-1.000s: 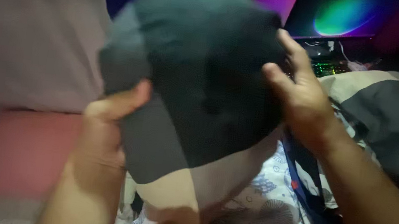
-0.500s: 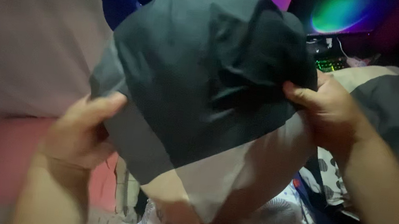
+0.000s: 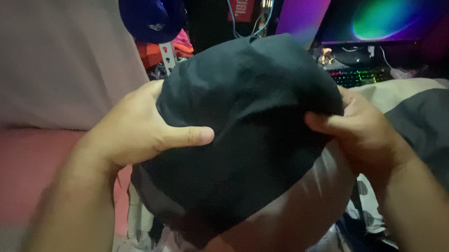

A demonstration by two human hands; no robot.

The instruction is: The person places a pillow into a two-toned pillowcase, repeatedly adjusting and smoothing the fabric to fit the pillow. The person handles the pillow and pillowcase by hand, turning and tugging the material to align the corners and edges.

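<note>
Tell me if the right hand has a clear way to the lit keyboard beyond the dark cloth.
Probably yes: the right hand grips the dark cloth just below the keyboard, with nothing visibly between them, though it would have to let go first.

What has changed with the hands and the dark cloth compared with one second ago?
The left hand moved from the lower left edge of the dark cloth up onto its front, thumb across it. The cloth dropped lower and bunched together. The right hand keeps pinching its right side. The glowing monitor stayed put.
</note>
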